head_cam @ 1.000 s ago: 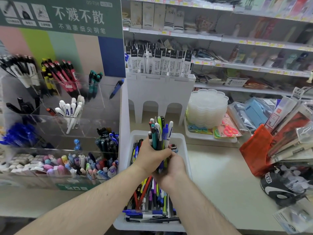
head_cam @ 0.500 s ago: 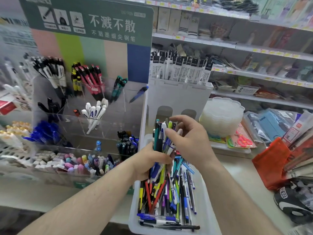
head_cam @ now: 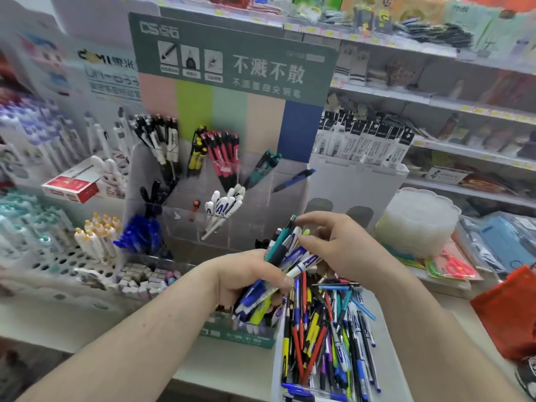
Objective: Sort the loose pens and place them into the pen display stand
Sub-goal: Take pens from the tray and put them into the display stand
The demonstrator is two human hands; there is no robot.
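Note:
My left hand (head_cam: 246, 280) grips a mixed bundle of pens (head_cam: 285, 256), tilted up to the right. At the bundle's upper end my right hand (head_cam: 339, 245) pinches the tops of the pens with thumb and fingers. Below both hands a white bin (head_cam: 391, 358) holds several loose pens (head_cam: 327, 338) in blue, red, yellow and black. The clear acrylic pen display stand (head_cam: 220, 198) rises behind my left hand, with a green header sign. Its compartments hold black, red, teal, white and blue pens.
A white perforated rack (head_cam: 58, 262) with correction tapes and erasers stands at the left. A white box of boxed refills (head_cam: 362, 158) is behind the bin. Stacked clear plastic trays (head_cam: 417, 221), scissors packs and an orange bag (head_cam: 510, 314) lie at the right. Store shelves fill the back.
The view has swung left and up. My hands and the bundle now sit in front of the display stand. The bundle has tilted to the right, and my right hand still works at its top.

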